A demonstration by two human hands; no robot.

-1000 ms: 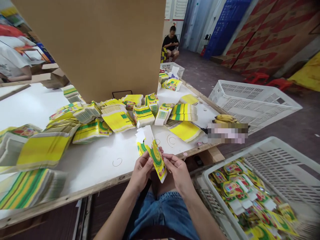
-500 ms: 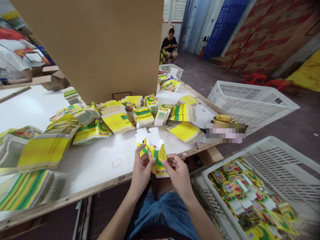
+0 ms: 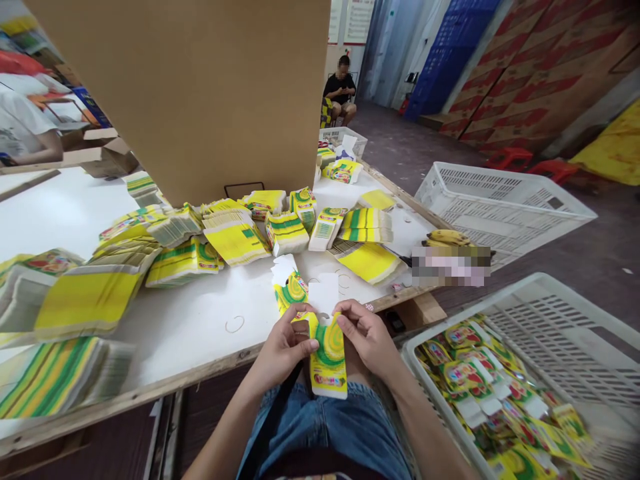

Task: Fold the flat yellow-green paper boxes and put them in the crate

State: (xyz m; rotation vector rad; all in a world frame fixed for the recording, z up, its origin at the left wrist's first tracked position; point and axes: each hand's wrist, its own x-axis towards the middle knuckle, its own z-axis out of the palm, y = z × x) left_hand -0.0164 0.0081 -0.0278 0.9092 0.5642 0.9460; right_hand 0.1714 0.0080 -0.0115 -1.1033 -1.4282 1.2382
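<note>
Both my hands hold one small yellow-and-green printed carton point(image 3: 327, 357) over my lap, at the near edge of the white table point(image 3: 200, 320). My left hand point(image 3: 285, 347) pinches its left side, thumb on the front face. On the carton's upper right edge my right hand point(image 3: 367, 333) is closed. The carton is opened into a box shape, with its white top flaps point(image 3: 323, 293) standing up. A second flat carton point(image 3: 290, 287) shows behind my left hand.
Stacks of flat yellow cartons point(image 3: 235, 237) cover the table's far side, before a tall brown cardboard sheet point(image 3: 200, 93). A white crate point(image 3: 525, 373) at my right holds several folded cartons. An empty white crate point(image 3: 500, 200), bananas point(image 3: 447, 237) and a seated person point(image 3: 340, 87) lie beyond.
The carton has gone from flat and tilted to opened out, and has come down toward my lap. Both hands moved slightly nearer to me with it.
</note>
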